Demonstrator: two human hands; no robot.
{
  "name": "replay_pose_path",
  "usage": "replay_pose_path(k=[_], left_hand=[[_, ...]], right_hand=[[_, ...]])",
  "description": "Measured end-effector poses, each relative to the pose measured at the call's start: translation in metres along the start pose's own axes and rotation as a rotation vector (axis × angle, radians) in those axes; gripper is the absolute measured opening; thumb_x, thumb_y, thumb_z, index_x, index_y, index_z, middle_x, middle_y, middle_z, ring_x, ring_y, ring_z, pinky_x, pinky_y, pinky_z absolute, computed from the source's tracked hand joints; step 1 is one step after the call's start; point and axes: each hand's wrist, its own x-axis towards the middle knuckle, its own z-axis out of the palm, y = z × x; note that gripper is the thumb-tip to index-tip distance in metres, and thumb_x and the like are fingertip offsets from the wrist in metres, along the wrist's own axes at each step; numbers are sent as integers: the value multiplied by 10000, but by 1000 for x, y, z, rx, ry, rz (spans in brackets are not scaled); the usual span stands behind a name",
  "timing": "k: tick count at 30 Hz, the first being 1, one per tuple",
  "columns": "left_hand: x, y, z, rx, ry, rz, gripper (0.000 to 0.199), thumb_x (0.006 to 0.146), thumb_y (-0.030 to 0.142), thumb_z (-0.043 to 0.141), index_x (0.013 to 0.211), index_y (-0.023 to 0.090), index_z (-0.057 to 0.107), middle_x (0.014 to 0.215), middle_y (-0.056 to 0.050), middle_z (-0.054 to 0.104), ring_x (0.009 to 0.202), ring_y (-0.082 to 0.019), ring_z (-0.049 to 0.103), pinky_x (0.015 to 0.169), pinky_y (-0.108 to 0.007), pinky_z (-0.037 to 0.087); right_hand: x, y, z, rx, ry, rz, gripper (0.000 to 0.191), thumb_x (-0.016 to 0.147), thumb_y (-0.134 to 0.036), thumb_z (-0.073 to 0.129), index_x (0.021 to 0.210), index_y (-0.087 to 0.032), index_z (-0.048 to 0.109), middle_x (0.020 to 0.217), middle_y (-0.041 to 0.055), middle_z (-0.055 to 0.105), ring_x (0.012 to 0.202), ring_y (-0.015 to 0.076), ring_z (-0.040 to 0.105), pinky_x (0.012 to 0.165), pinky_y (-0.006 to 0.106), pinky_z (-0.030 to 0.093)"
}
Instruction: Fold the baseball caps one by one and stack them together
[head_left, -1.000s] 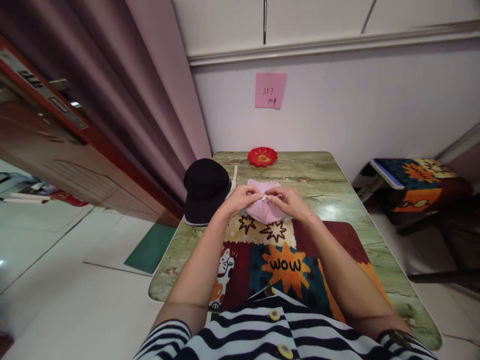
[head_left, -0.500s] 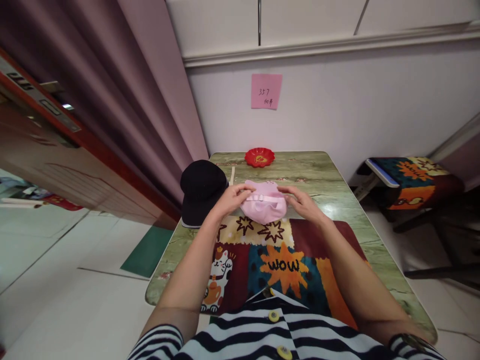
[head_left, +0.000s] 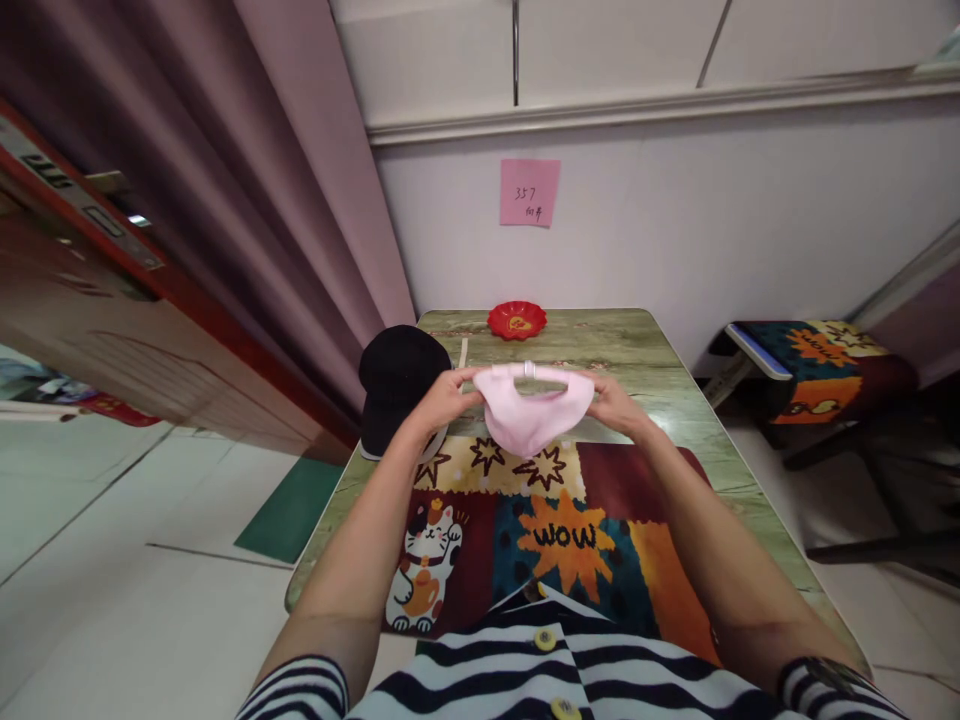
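A pink cap is held up over the far edge of a patterned mat, its back strap and buckle at the top and an opening beneath the strap. My left hand is closed on the cap's left side. On the right side, my right hand grips its edge. Just left of my left hand, a black cap lies on the table's left edge.
The green marbled table bears a red scalloped dish near the wall. A pink note is stuck on the wall. At right stands a stool with a patterned cover; a door and curtain are at left.
The pink cap has been spread wider and tipped, so its strap now sits at the top with the opening below it. Both hands have moved slightly apart with it.
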Motion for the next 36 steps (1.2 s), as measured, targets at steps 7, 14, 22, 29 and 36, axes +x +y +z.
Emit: replay_pose_path(k=[7, 14, 22, 29, 36], left_hand=[[-10, 21, 25, -764, 156, -219, 385, 747, 429, 802, 1038, 189, 727, 990, -88, 764, 890, -221, 720, 811, -340, 575], [-47, -34, 80, -980, 227, -518, 237, 874, 367, 689, 1024, 184, 689, 890, -59, 766, 783, -178, 725, 739, -285, 574], [-27, -53, 91, -972, 601, -600, 172, 902, 302, 609, 787, 187, 664, 667, -21, 715, 641, -143, 685, 651, -234, 551], [-7, -54, 116, -857, 476, -428, 377, 936, 532, 533, 946, 190, 691, 878, -69, 758, 847, -178, 711, 741, -263, 551], [-30, -102, 118, -157, 423, -296, 480, 855, 629, 603, 999, 180, 694, 1078, -118, 730, 1019, -259, 690, 921, -385, 524]], right_hand=[[5, -38, 7, 591, 260, 279, 494, 746, -620, 705, 1049, -231, 731, 1016, 79, 779, 955, 288, 717, 854, 446, 578], [-5, -7, 36, 785, 328, 492, 470, 744, -628, 673, 1006, -239, 681, 888, 93, 784, 938, 322, 734, 808, 505, 600], [-74, -31, 56, 923, 146, 615, 677, 871, -784, 385, 1003, -198, 698, 1049, 153, 773, 1100, 336, 706, 880, 522, 592], [-95, -50, 50, 1188, 586, 660, 343, 751, -172, 804, 1072, -213, 690, 1068, 45, 785, 930, 204, 752, 823, 305, 643], [-30, -16, -36, 1237, 886, 332, 276, 824, -72, 713, 1062, -205, 675, 1017, 3, 791, 940, 138, 744, 889, 258, 621]])
